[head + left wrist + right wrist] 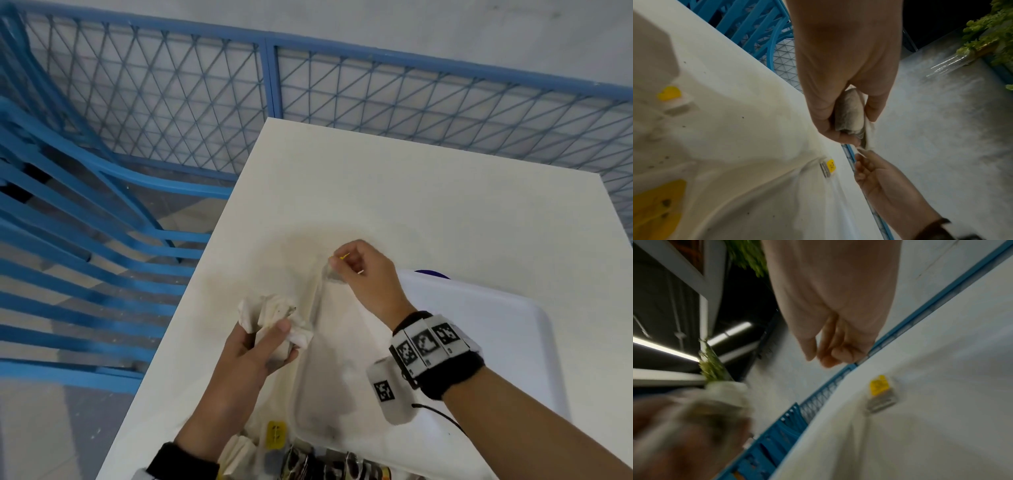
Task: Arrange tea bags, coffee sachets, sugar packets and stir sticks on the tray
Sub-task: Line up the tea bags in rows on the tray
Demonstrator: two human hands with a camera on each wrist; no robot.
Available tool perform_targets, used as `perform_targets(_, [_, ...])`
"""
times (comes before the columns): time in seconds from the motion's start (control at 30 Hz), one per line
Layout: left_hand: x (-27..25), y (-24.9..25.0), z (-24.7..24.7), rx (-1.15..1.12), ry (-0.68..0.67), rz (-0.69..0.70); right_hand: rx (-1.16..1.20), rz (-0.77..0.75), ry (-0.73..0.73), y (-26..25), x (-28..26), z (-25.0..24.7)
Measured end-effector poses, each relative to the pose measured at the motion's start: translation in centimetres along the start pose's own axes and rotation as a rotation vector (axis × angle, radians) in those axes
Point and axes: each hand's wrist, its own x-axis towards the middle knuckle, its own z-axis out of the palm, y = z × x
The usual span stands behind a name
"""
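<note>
My left hand (270,339) grips a crumpled bunch of white tea bags (270,310) above the table's left side; the bunch (850,112) also shows between its fingers in the left wrist view. Just right of it, my right hand (337,262) pinches a small yellow tag (344,256), and a blurred pale strand runs from it down to the bunch. The white tray (507,318) lies under my right forearm. A loose tea bag with a yellow tag (275,435) lies by the tray's near left corner. Dark coffee sachets (329,462) and pale packets (239,452) lie at the bottom edge.
The cream table (411,192) stretches away beyond my hands. A blue mesh fence (274,85) runs behind it and a blue slatted chair (85,222) stands to the left. A purple object (432,274) peeks out behind the tray's far rim.
</note>
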Motion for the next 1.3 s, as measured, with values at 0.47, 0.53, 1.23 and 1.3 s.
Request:
perform_targets(0.47, [0.5,0.1,1.9,0.056,-0.072,0.052,0.103,-0.044,-0.336,-2.2,-6.8,-0.5])
perform_targets(0.53, [0.4,0.0,1.8,0.065,-0.077,0.047,0.152,0.021,-0.304,-2.0,-6.7,-0.9])
perform_targets(1.23, [1.4,-0.8,1.3,0.059,-0.011,0.034,0.087,0.318,0.197,4.5,1.4,-3.0])
perform_targets(1.3, [1.5,-0.8,1.2,0.052,-0.013,0.032,0.009,0.284,0.209,4.7,1.9,-2.7])
